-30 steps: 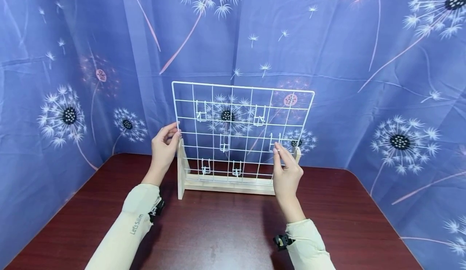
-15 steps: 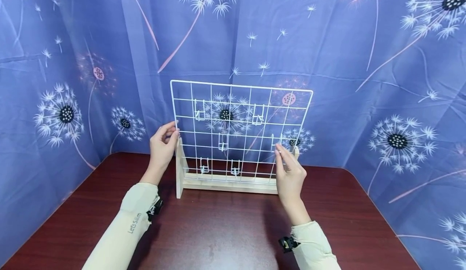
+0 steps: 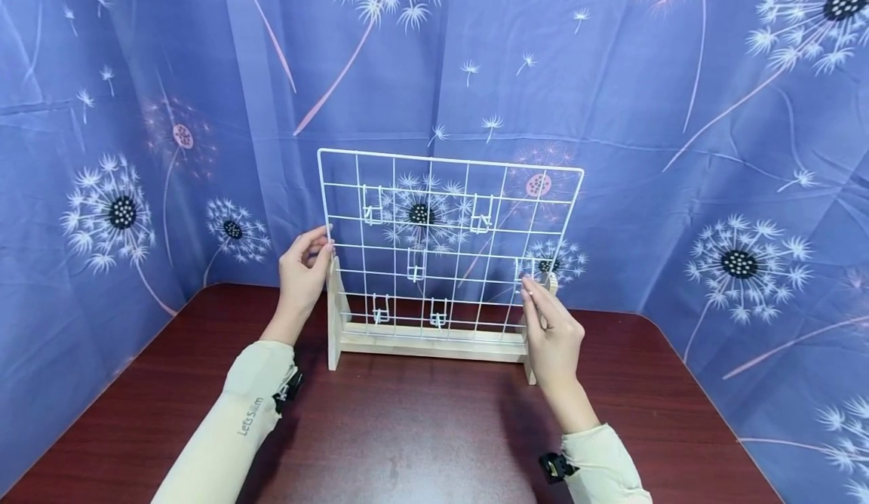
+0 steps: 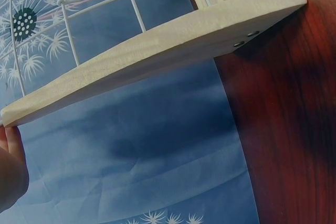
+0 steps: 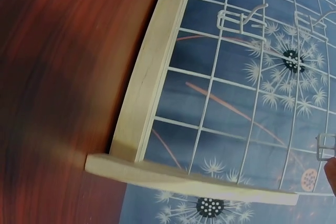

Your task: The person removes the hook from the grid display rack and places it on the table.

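A white wire grid panel [image 3: 448,161] stands upright in a wooden stand [image 3: 421,346] on the dark red table. My left hand [image 3: 302,274] pinches the grid's left edge just above the stand's side post [image 4: 157,43]; in the left wrist view only part of that hand shows. Between thumb and fingertips my right hand [image 3: 555,334] pinches a white wire hook [image 5: 326,146] in front of the grid's lower right part. Whether this hook touches the grid wires I cannot tell. Several similar hooks, one of them upper right [image 3: 481,222], hang on the grid.
The table top [image 3: 407,428] extends in front of the stand and to both sides. A blue curtain with dandelion prints [image 3: 645,112] hangs behind and at the sides. Each sleeve carries a small black wrist device, such as the right one [image 3: 557,468].
My right hand has moved rightward and slightly down with the hook, toward the grid's right side. The left hand keeps its hold on the left edge. The view has shifted slightly.
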`<state>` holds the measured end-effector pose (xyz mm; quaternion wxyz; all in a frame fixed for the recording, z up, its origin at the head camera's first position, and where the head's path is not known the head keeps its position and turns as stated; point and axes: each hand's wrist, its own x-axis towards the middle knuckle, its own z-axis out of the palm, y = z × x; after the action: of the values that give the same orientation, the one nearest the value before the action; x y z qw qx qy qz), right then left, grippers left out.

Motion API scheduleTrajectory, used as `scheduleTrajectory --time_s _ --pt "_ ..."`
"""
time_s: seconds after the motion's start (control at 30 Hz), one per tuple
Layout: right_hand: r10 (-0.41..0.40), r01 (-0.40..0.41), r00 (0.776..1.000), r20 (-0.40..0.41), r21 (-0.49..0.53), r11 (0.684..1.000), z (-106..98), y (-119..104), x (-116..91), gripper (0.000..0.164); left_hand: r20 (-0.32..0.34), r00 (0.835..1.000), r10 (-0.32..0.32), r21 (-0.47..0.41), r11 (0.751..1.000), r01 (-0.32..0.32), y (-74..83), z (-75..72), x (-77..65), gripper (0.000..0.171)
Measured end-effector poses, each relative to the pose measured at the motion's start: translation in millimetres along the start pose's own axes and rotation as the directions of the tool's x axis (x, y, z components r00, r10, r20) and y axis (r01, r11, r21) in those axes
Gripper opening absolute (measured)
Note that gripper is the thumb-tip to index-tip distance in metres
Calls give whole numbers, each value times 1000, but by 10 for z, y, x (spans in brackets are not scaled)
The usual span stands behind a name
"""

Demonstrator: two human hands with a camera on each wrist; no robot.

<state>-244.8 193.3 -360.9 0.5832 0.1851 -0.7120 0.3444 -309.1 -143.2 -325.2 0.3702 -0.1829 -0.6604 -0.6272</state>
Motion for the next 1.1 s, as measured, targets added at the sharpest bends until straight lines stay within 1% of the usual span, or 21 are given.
scheduleTrajectory --time_s 0.3,0.5,0.57,0.7,0.73,0.83,1.0,1.1 --pt "-89 84 993 73 61 995 -102 -5 -30 36 2 1000 7 11 1000 -7 2 -7 -8 29" --pt "-163 157 976 145 52 986 -173 31 -56 40 -4 1000 3 2 1000 -3 -7 -1 5 29" --pt "-188 183 969 161 47 982 -203 57 -67 37 -2 1000 4 0 1000 -4 -8 -3 8 29" --pt "-246 241 952 180 48 969 -261 119 -91 21 6 1000 13 3 1000 -13 -3 -6 6 28" --pt "-260 255 947 188 52 966 -275 133 -97 21 7 1000 13 1 1000 -13 -4 -7 6 28" --pt "-296 292 934 199 50 955 -308 169 -117 27 7 1000 14 2 1000 -14 -4 -6 3 27" --pt "-347 349 909 232 34 936 -362 217 -166 30 10 1000 13 0 1000 -13 -4 -5 7 27" --pt "-387 390 884 262 42 920 -383 245 -204 30 7 1000 6 1 1000 -6 -3 -7 6 27"
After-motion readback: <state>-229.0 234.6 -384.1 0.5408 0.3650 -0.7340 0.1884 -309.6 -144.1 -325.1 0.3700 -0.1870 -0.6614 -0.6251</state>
